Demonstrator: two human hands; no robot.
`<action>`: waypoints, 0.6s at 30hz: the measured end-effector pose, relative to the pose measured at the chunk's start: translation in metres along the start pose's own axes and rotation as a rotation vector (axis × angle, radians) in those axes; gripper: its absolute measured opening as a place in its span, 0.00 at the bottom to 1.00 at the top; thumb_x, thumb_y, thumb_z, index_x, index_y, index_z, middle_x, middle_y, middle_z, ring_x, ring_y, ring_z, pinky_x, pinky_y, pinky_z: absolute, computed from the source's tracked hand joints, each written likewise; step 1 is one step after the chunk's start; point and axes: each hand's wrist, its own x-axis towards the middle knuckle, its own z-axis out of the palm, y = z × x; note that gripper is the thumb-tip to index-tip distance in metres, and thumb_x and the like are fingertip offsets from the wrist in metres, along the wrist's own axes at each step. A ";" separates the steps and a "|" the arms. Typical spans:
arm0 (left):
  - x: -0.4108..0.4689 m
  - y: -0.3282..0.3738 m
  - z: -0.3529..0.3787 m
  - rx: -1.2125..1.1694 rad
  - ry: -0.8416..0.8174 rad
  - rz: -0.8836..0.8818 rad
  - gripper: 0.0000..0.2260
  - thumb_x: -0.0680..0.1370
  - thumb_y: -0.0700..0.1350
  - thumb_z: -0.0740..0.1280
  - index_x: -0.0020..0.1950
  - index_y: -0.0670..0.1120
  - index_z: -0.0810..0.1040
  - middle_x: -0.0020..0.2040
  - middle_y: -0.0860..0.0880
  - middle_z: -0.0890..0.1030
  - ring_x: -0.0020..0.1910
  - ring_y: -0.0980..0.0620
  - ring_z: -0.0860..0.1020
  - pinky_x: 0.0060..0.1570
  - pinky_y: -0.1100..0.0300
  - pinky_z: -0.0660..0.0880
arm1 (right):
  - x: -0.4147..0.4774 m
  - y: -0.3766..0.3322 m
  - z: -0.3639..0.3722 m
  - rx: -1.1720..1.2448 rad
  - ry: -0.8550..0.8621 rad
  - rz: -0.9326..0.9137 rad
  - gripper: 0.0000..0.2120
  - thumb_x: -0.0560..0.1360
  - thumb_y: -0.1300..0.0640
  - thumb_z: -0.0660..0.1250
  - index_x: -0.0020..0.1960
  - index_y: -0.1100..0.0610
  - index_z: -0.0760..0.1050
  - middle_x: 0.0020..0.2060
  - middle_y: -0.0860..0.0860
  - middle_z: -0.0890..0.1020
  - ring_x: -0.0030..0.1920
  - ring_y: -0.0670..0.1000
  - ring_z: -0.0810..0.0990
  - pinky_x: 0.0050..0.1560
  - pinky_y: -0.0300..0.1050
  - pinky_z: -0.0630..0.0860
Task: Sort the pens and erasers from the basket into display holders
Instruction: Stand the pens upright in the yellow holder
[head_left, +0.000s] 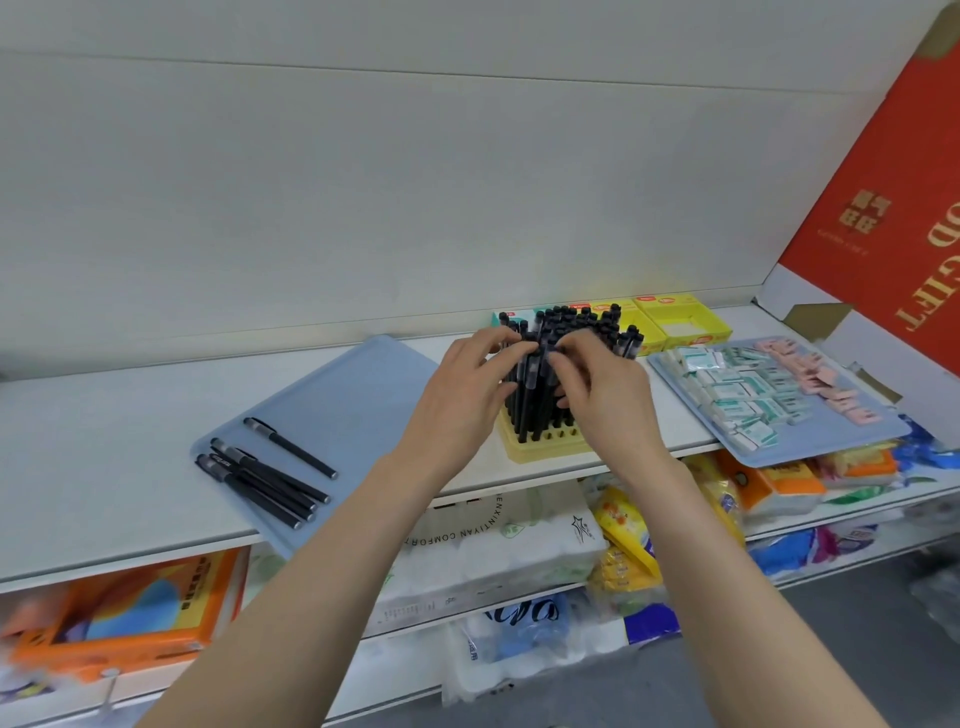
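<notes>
While both hands work at the pen holder (545, 444), note the grip. The left hand (470, 387) has its fingers curled round the left flank of the standing pens (579, 327). The right hand (597, 387) has its fingers drawn narrow, pinching among the caps. Which single pen it holds cannot be told.

The holder sits mid-shelf, near the front edge of the shelf (104, 467), packed almost full, with one front row of holes bare. Five or so loose pens (265, 478) lie on the blue tray (353, 384) to the left. The erasers (737, 389) lie heaped on a second tray (831, 439) to the right, unsorted. Yellow display boxes (685, 322) stand behind.

Risks, as judged:
- The pens are crowded, so pressing one in could lever its neighbours out or splay the bundle.
- Downward force near the shelf lip could tip or slide the holder forward.
- The right tray overhangs the edge, so a stray elbow could spill the erasers.
</notes>
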 end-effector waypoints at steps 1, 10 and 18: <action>-0.001 0.000 0.000 0.001 -0.004 0.000 0.21 0.77 0.38 0.68 0.69 0.49 0.73 0.66 0.52 0.72 0.59 0.49 0.72 0.60 0.62 0.67 | -0.002 0.001 0.001 0.011 -0.019 0.018 0.05 0.82 0.50 0.60 0.52 0.51 0.72 0.34 0.48 0.80 0.33 0.48 0.82 0.39 0.53 0.78; -0.015 0.000 -0.010 0.015 -0.021 -0.038 0.22 0.78 0.38 0.67 0.71 0.49 0.72 0.68 0.51 0.72 0.65 0.49 0.69 0.63 0.65 0.61 | -0.003 -0.009 0.000 -0.035 0.126 0.019 0.07 0.80 0.50 0.63 0.55 0.50 0.76 0.41 0.42 0.79 0.41 0.44 0.77 0.44 0.50 0.77; -0.092 -0.051 -0.056 0.110 0.173 -0.400 0.18 0.80 0.33 0.61 0.67 0.46 0.76 0.65 0.46 0.75 0.64 0.45 0.70 0.61 0.59 0.65 | -0.009 -0.071 0.039 0.058 0.139 -0.224 0.09 0.79 0.59 0.64 0.58 0.57 0.77 0.46 0.48 0.78 0.43 0.46 0.74 0.47 0.41 0.72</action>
